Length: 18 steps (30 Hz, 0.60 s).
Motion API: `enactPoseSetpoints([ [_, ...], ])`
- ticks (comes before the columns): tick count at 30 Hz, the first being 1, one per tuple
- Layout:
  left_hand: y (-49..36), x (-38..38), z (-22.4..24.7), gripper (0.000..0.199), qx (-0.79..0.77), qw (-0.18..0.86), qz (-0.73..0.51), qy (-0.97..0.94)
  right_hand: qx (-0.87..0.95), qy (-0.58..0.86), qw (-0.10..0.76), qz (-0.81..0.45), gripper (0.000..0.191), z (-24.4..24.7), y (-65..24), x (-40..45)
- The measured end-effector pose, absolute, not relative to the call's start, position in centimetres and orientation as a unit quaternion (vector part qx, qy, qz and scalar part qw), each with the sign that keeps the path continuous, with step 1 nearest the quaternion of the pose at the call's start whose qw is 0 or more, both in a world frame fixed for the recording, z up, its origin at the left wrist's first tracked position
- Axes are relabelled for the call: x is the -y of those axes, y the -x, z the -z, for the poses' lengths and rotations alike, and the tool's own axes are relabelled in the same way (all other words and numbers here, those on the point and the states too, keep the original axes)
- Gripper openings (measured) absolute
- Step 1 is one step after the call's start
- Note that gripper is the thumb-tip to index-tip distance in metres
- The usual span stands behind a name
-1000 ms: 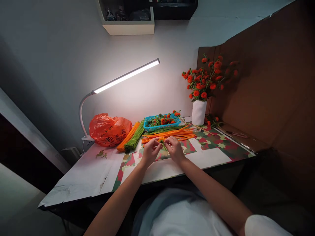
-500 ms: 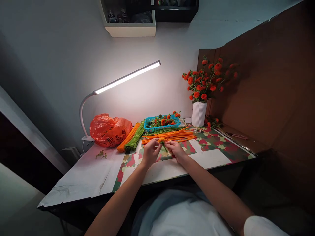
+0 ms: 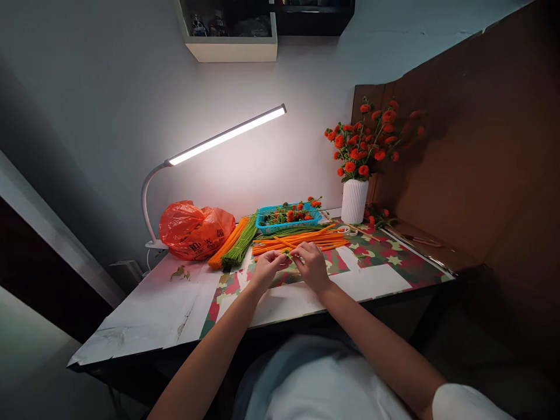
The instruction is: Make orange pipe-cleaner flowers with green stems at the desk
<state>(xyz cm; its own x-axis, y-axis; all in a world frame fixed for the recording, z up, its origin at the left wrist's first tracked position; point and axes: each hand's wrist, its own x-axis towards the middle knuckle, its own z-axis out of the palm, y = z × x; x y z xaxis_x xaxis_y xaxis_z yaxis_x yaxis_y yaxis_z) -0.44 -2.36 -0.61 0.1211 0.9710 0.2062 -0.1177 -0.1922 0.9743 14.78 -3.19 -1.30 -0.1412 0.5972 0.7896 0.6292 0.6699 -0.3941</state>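
Note:
A small flower piece (image 3: 287, 252), its green part showing, sits between my hands above the near edge of the orange stems. My left hand (image 3: 268, 269) pinches it from the left with closed fingertips. From the right, my right hand (image 3: 311, 266) has its thumb and fingers pressed together at the same piece; most of the piece is hidden by the fingers. Just behind my hands lie loose orange fuzzy stems (image 3: 324, 238), with green stems beyond them. A bundle of green stems (image 3: 240, 248) and an orange bundle (image 3: 227, 240) lie to the left.
Behind the stems is a blue basket (image 3: 258, 224) of small orange flowers. A white ribbed vase (image 3: 354, 201) with orange flowers stands at the right, near a cardboard panel (image 3: 472, 134). An orange plastic bag (image 3: 196, 230) and a lit lamp (image 3: 227, 135) are at the left.
The flower piece has turned, so its green part shows instead of its orange top. My right hand has shifted slightly and curled over beside it.

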Motion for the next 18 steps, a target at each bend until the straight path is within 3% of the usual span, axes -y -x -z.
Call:
enactPoseSetpoints([
  [5,0.5,2.3,0.8,0.035,-0.379,0.459,-0.526,-0.608,0.759,0.425,0.494,0.000,0.014,1.5,-14.7,2.8],
  [9,0.4,2.5,0.9,0.026,-0.358,0.284,-0.556,-0.694,0.734,0.427,0.520,-0.089,0.016,1.9,-14.6,2.3],
  [14,0.3,3.0,0.4,0.012,-0.314,0.049,-0.545,-0.776,0.656,0.367,0.552,-0.360,0.039,2.2,-14.3,1.7],
  [18,0.3,3.5,0.1,0.013,-0.292,-0.020,-0.508,-0.810,0.569,0.311,0.488,-0.585,0.049,2.3,-14.4,1.2],
])
